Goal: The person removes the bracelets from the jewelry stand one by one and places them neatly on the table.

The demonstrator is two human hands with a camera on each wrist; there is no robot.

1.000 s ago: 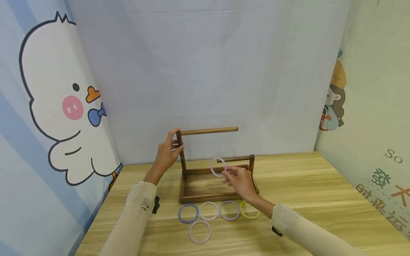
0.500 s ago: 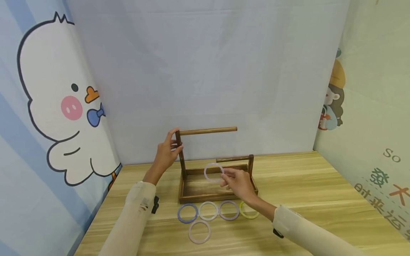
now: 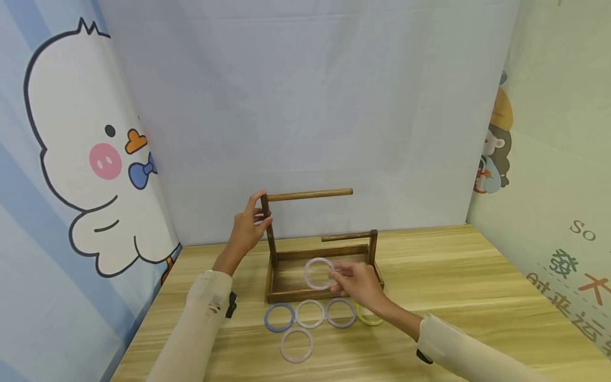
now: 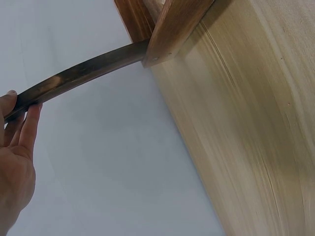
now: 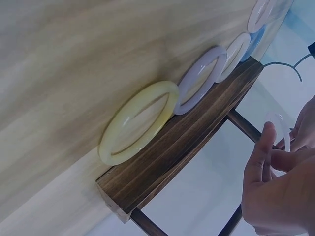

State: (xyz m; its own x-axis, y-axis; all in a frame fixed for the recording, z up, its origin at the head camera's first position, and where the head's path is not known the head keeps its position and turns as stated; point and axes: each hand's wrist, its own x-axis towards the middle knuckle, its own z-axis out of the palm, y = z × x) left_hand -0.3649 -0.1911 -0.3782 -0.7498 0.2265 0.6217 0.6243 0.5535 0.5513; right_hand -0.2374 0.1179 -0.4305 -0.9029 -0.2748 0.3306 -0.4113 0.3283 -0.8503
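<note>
My left hand (image 3: pixel 245 229) grips the top of the tall left post (image 4: pixel 78 73) of a dark wooden bangle stand, thumb in front, fingers behind. My right hand (image 3: pixel 361 285) pinches a pale lilac bangle (image 3: pixel 306 274) by its right side, holding it up over the stand's tray (image 3: pixel 324 295). In the right wrist view the thumb and fingers partly hide that bangle. In front of the tray lie a blue bangle (image 3: pixel 266 318), a white bangle (image 3: pixel 310 327), a lilac bangle (image 3: pixel 341 326) and a yellow bangle (image 5: pixel 106 142), with a pale pink bangle (image 3: pixel 297 361) nearer me.
The stand's long upper bar (image 3: pixel 310 194) juts right from the tall post. A shorter lower bar (image 3: pixel 346 236) points left from the short right post (image 3: pixel 373 249). Behind the wood-grain table (image 3: pixel 444 276) hangs a pale curtain (image 3: pixel 315 106), with printed cloths at both sides.
My right hand has lowered the held lilac bangle, from beside the lower bar's tip down toward the tray's front, and slightly left. The left hand stays on the post.
</note>
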